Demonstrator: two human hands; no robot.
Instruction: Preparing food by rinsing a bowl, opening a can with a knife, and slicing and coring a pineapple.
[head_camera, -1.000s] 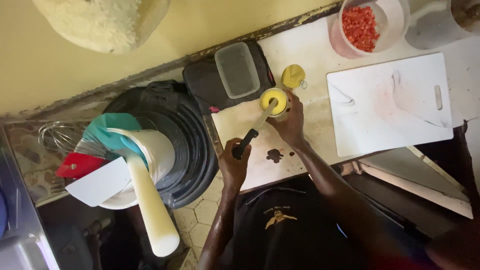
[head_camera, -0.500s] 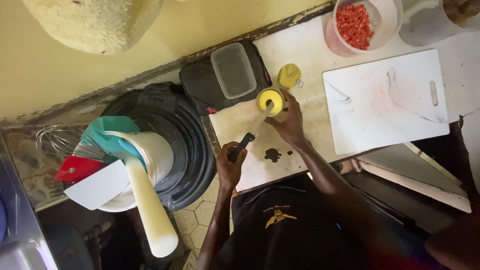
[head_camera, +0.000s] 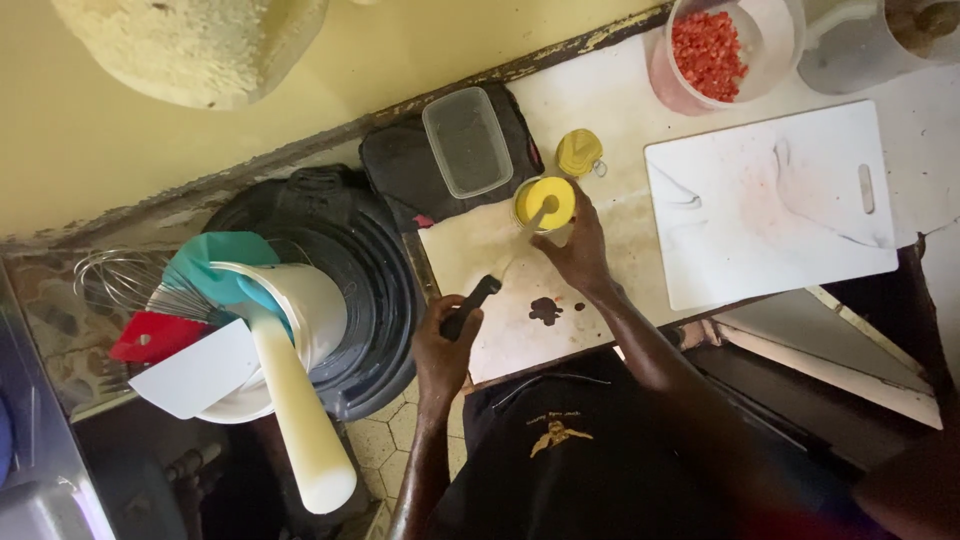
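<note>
The left hand (head_camera: 447, 340) has its grip clenched around the black handle of a knife (head_camera: 500, 268), whose blade reaches up and to the right until its tip sits in the mouth of a small yellow jar (head_camera: 545, 203). The right hand (head_camera: 578, 250) is wrapped against the near side of that jar, fingers curled on its wall, holding it where it stands on the white table (head_camera: 620, 110). Just beside the jar, farther from the person, lies its yellow lid (head_camera: 578, 152), apart from the jar. A dark smear (head_camera: 545, 310) marks the table between the two hands.

To the left of the jar a clear rectangular container (head_camera: 468, 142) rests on a dark folded cloth (head_camera: 400, 170). To the right lies a white cutting board (head_camera: 770, 205) with pinkish stains, and beyond it a clear bowl (head_camera: 690, 85) holding chopped red pieces (head_camera: 708, 48).

Off the table's left edge a black round bin (head_camera: 365, 290) carries a white bucket (head_camera: 310, 300) with a pale rolling pin (head_camera: 300, 420), a teal spatula (head_camera: 205, 265), a red scraper (head_camera: 150, 335) and a white scraper (head_camera: 195, 370); a wire whisk (head_camera: 115, 280) lies just beside them.
</note>
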